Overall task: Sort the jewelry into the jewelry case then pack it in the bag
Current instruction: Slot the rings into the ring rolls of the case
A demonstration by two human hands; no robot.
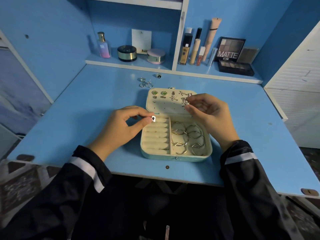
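Your left hand (121, 129) pinches a small square silver piece with a black figure (153, 118) between thumb and forefinger. The open cream-lined jewelry case (174, 158) lies just right of it. Your right hand (212, 117) pinches a sparkly silver flower-shaped earring (186, 102) over the case's lid.

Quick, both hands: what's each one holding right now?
Left hand: pinching a small square piece.
Right hand: pinching a sparkly earring.
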